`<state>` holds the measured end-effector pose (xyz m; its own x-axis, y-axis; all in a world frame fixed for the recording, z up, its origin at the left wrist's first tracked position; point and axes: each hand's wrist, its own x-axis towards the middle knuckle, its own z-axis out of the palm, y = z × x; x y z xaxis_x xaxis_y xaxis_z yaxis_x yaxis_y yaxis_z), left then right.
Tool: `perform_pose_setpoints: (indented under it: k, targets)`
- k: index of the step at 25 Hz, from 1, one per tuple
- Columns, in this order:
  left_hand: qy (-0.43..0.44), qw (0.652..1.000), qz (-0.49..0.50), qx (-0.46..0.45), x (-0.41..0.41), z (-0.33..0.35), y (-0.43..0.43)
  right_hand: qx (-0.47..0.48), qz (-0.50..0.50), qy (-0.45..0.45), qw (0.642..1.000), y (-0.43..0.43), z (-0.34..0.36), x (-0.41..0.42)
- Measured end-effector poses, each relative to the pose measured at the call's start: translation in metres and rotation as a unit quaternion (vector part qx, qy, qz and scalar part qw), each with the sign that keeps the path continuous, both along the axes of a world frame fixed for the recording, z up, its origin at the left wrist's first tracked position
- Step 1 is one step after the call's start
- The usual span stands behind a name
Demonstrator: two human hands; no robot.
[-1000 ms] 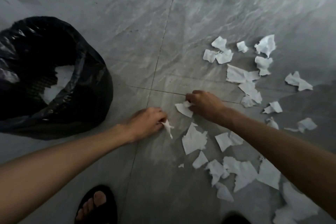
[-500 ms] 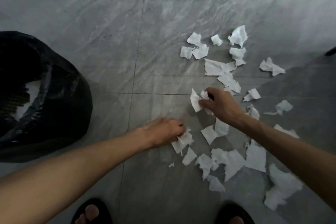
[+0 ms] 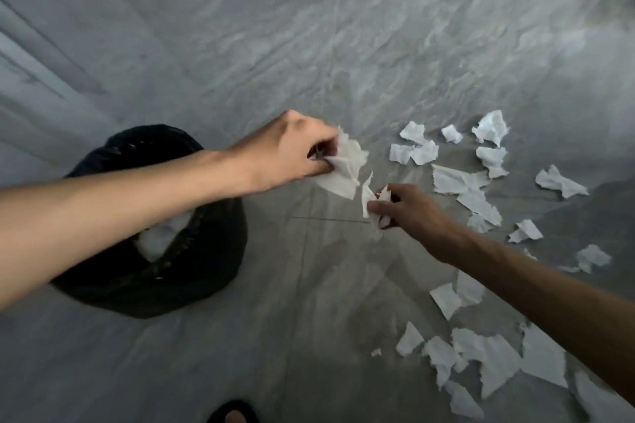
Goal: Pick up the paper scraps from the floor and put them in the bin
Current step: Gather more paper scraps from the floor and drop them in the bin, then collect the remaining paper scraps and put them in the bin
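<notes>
Open floor (image 3: pixel 309 285) between bin (image 3: pixel 192 285) and the paper scraps (image 3: pixel 481 361) strewn to the right, free passage there; left forearm (image 3: pixel 137 203) crosses over the bin mouth, covering much of it; sandalled foot (image 3: pixel 235 414) at near edge.

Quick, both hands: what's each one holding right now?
Left hand: grips a bunch of paper scraps.
Right hand: grips a smaller clump of scraps.

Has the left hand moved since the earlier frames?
Yes. The left hand, gripping paper scraps, has lifted from the near side of the floor joint to beyond it.
</notes>
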<state>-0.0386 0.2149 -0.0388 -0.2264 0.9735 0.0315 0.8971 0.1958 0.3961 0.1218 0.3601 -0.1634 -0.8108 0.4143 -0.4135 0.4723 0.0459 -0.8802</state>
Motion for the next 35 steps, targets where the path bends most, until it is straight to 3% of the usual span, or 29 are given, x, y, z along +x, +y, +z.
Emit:
perform_pose_setpoints:
  k: [4,9,13,16,20,23,26,30,35]
  targets:
    - [0.037,0.995,0.089,0.038,-0.022,0.045,-0.050,-0.013,0.027,0.075,0.997,-0.016,0.059,-0.056]
    - [0.048,0.969,0.229,0.075,-0.049,0.042,-0.119,0.025,0.112,0.117,0.986,-0.043,0.116,-0.111]
    - [0.081,0.939,0.333,-0.014,-0.074,0.010,-0.177,0.067,0.164,0.137,0.974,-0.075,0.151,-0.151]
    - [0.004,0.909,0.400,-0.115,-0.086,-0.007,-0.217,0.048,0.181,0.159,0.969,-0.114,0.164,-0.185]
    - [0.000,0.881,0.409,-0.239,-0.083,-0.014,-0.241,0.004,0.207,0.078,0.975,-0.173,0.156,-0.209]
    - [0.032,0.879,0.437,-0.190,-0.083,-0.008,-0.245,-0.077,0.259,-0.015,0.963,-0.195,0.147,-0.215]
    - [0.068,0.879,0.457,-0.117,-0.079,0.002,-0.235,-0.103,0.309,-0.033,0.945,-0.185,0.145,-0.212]
    - [0.064,0.910,0.401,-0.086,-0.062,0.017,-0.191,0.001,0.287,0.019,0.958,-0.128,0.149,-0.181]
    - [0.001,0.965,0.225,-0.135,-0.014,0.028,-0.097,0.058,0.255,-0.046,0.964,-0.044,0.119,-0.079]
